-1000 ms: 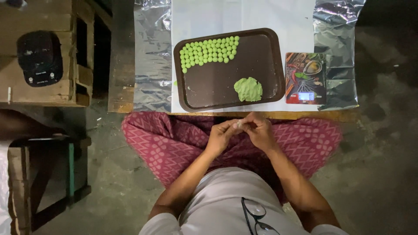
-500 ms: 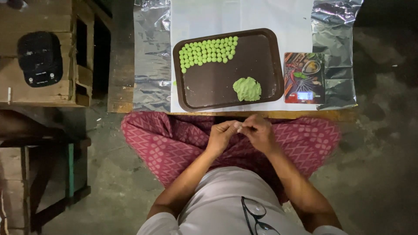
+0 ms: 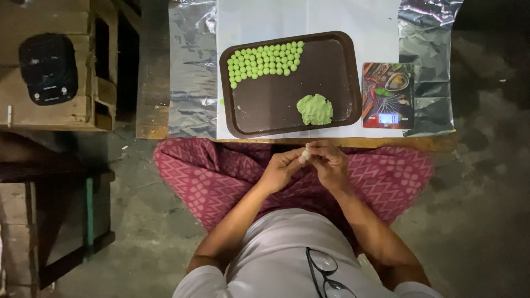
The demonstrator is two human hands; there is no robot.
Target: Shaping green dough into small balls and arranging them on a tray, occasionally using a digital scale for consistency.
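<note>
A: What takes up most of the view?

B: The surface (image 3: 165,83), covered by silver foil (image 3: 193,72) with a white sheet (image 3: 309,19) laid over it. On the sheet sits a dark brown tray (image 3: 331,60). Just right of the tray lies a small kitchen scale (image 3: 387,95) with a printed top. Far left, a black device (image 3: 48,67) rests on a wooden crate (image 3: 55,113).

A: And on the tray?

B: Rows of little green balls (image 3: 264,62) fill its upper left corner. A lump of green dough (image 3: 314,108) sits near the lower right, well apart from the rows.

A: The person?

B: Seated at the near edge, patterned red cloth (image 3: 204,176) over the lap, glasses (image 3: 326,273) hanging at the shirt front.

A: The hands?

B: Brought together over the lap, just below the surface edge. The left hand (image 3: 280,168) and right hand (image 3: 329,164) meet at the fingertips, pinched on a small pale green piece (image 3: 305,155) between them.
</note>
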